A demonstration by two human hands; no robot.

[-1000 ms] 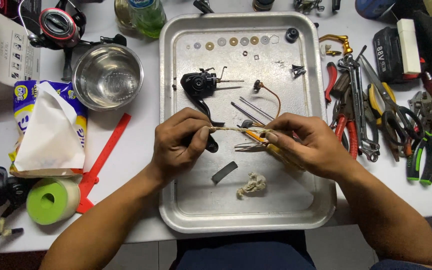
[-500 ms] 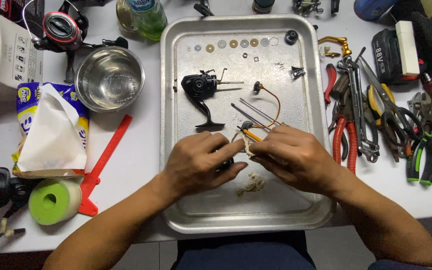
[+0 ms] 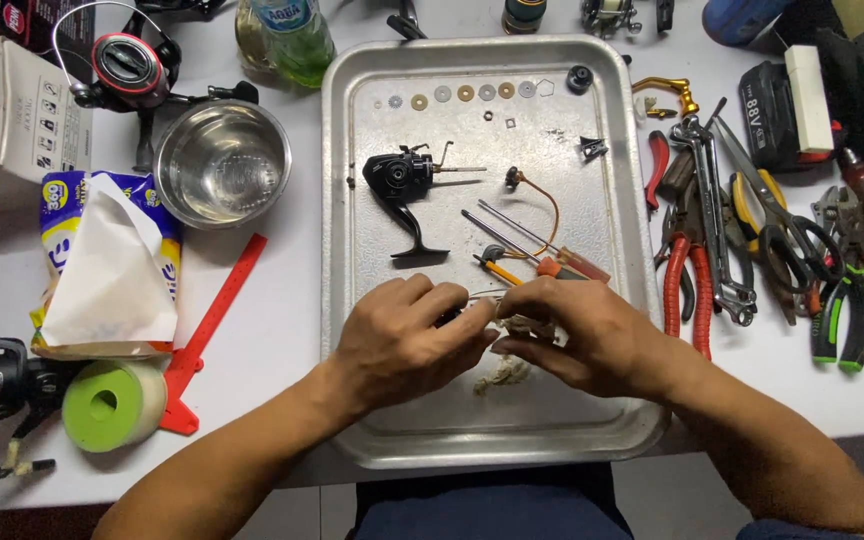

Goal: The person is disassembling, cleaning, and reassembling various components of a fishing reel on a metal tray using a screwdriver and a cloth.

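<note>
Working low over the metal tray, we've got both hands bunched together so loose bits land in it. Left hand pinches a small dark part, fingers curled tight; right hand fingers close narrow around something pale, can't tell what. A frayed wad lies under them, the black reel body and washers parked farther up.

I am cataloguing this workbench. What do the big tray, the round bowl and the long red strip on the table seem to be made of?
Tray: likely aluminium or steel, dull grey and scuffed. Bowl: probably stainless steel, with a mirror-like shine. Red strip: seems plastic, flat, matte, evenly coloured. Both hands work over the tray.
</note>
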